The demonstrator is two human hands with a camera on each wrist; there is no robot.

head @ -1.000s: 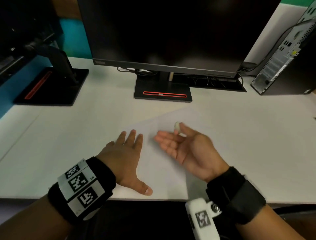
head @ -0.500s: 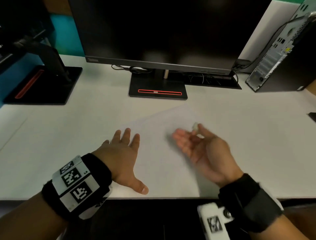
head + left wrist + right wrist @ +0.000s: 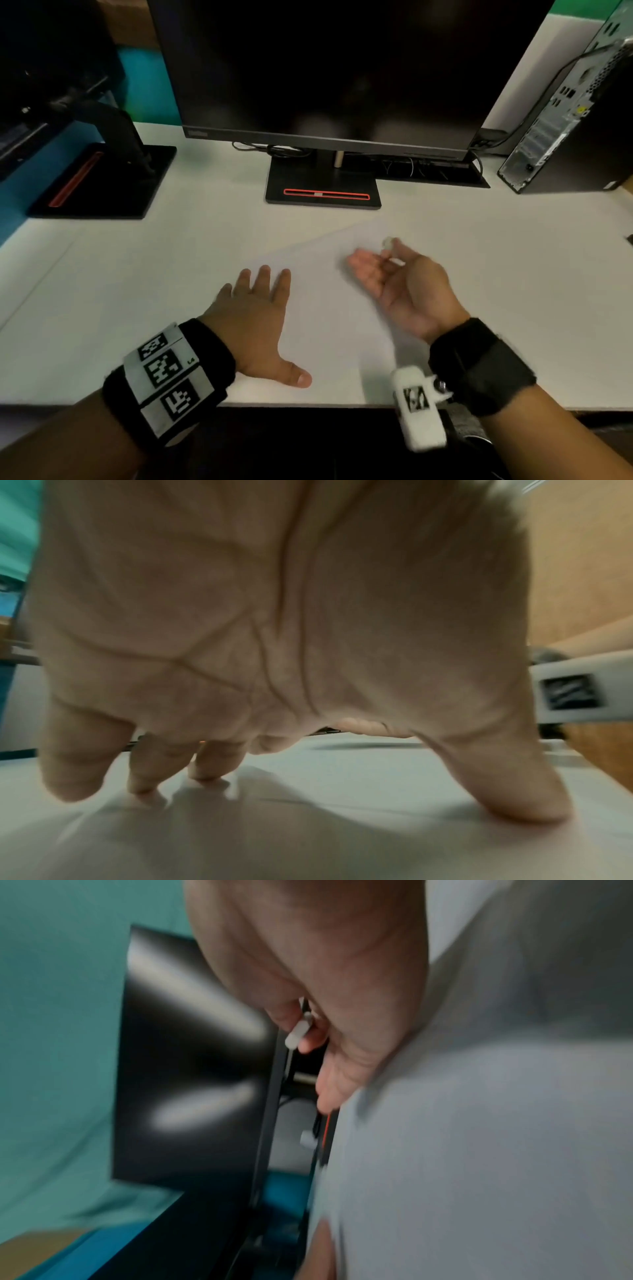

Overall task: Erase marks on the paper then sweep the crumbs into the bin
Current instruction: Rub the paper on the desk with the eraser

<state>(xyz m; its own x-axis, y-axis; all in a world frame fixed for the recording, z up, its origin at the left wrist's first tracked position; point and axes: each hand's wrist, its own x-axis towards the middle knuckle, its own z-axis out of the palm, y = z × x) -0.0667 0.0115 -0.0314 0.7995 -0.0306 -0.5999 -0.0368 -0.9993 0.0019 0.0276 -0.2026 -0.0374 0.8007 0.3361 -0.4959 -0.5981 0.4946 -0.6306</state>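
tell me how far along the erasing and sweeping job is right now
Erasing looks done: no marks visible on the paper. In hand: left hand presses the sheet flat; right hand, palm up, pinches the eraser. Left: sweeping crumbs; neither crumbs nor bin are visible.

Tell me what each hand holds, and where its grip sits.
The right hand pinches a small white eraser between thumb and forefinger, grip on its lower part, top poking out. The left hand holds nothing; it presses flat on the paper.
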